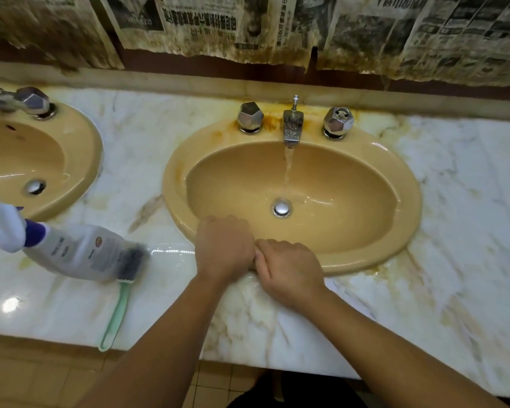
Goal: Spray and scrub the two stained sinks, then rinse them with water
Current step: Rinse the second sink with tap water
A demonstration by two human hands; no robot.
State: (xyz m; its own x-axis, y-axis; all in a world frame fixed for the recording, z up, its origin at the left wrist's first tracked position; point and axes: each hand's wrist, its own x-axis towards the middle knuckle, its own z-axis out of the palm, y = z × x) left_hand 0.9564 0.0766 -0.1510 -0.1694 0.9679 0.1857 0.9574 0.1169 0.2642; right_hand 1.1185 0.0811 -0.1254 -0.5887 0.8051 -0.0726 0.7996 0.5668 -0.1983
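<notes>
Tan oval ceramic sink (410,219) mid-counter on white veined marble counter (468,207); chrome tap (292,128) runs water in. Our left hand (224,248) and right hand (289,272) touch at front rim, fingers curled; contents, we cannot tell. Second tan sink (92,160) at left edge; white spray bottle (77,251) and green-handled brush (123,293) lie near front edge.

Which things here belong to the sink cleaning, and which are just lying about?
For the job: left sink, right sink, running tap, spray bottle, brush.
Just there: newspapers on the wall.
</notes>
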